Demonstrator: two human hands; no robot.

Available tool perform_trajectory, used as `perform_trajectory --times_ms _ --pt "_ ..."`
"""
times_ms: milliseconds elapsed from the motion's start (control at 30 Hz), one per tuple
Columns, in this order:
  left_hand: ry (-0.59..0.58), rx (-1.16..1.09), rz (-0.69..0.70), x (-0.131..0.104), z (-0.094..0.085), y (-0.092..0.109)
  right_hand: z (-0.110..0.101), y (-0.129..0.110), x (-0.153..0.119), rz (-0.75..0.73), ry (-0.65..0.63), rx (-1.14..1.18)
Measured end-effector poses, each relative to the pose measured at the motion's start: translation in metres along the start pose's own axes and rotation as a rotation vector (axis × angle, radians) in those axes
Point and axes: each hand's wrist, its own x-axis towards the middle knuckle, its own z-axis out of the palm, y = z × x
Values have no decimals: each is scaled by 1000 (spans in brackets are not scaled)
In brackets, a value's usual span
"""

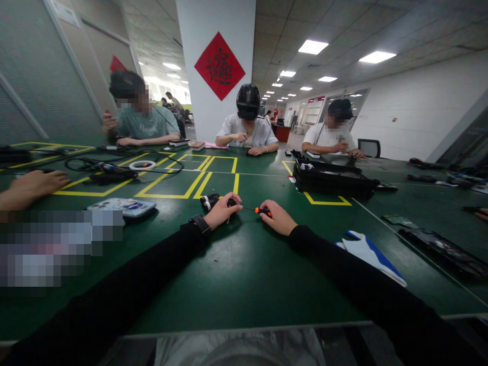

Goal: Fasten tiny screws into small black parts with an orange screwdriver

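My right hand (277, 217) is closed around the black-and-orange handle of a screwdriver (263, 211). Its thin shaft points left, toward a small black rounded part (231, 202) that my left hand (223, 211) grips between thumb and fingers. Whether the tip sits in that part is too small to tell. Just behind my left hand, black cylindrical pieces with white bands (209, 201) lie on the green table (244, 284). A dark watch (200, 223) is on my left wrist.
Black housings (333, 178) are stacked ahead on the right. A blue-and-white glove (371, 256) and an opened device with exposed parts (444, 249) lie nearer. Left are a phone-like case (124, 207), cables (114, 170) and another person's hand (38, 185). Several people sit around the table.
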Motion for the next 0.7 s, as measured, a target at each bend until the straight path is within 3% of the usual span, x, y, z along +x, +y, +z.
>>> perform_trajectory --times_ms 233,500,700 --pt "-35 -21 2 -1 1 5 2 0 0 9 4 59" --pt "7 28 16 0 1 0 -1 -2 2 -32 -41 -50" --pt "-3 30 27 0 0 4 1 1 1 1 8 8"
